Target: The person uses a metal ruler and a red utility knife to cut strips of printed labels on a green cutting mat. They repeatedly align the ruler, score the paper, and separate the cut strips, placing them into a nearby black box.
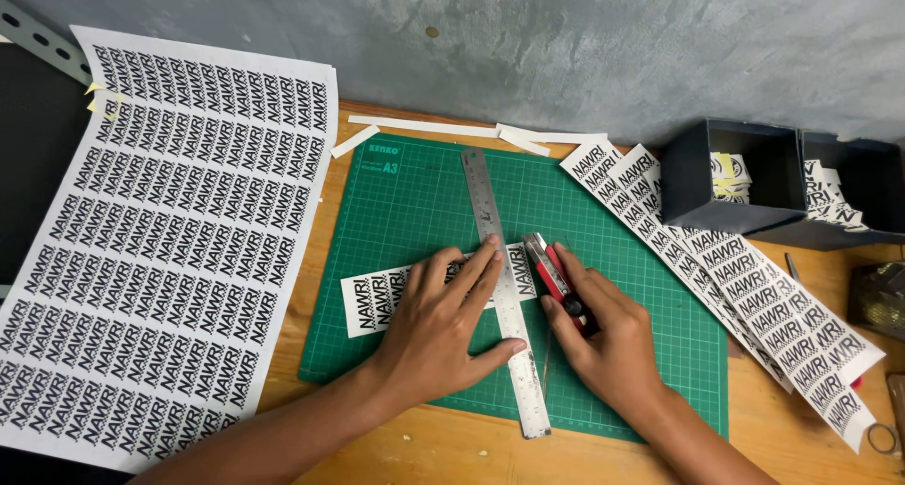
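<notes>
Right hand [603, 339] closed around a red knife [558, 279], index finger laid along its back, tip held just beside the right edge of a steel ruler [502, 287]; blade itself too small to make out. Left hand [443, 320] open and flat, fingers spread, pressing down on the ruler and on a paper strip [377, 298] that lies under it, thumb reaching to the ruler's lower part. Strip is white with repeated black print, lying crosswise on a green mat [641, 268]; ruler crosses it nearly at right angles, running from the mat's upper middle down past its near edge. Mat sits on a wooden table [782, 419]. Left of the mat, a large printed sheet [160, 249] with the same repeated marks, overhanging the table edge. Right of the mat, several long printed strips [754, 296] fanned diagonally, partly on the mat's corner. Behind them two dark boxes [726, 188] holding small cut labels. Thin white offcuts [424, 127] lie along the mat's far edge, against a grey wall [566, 42].
</notes>
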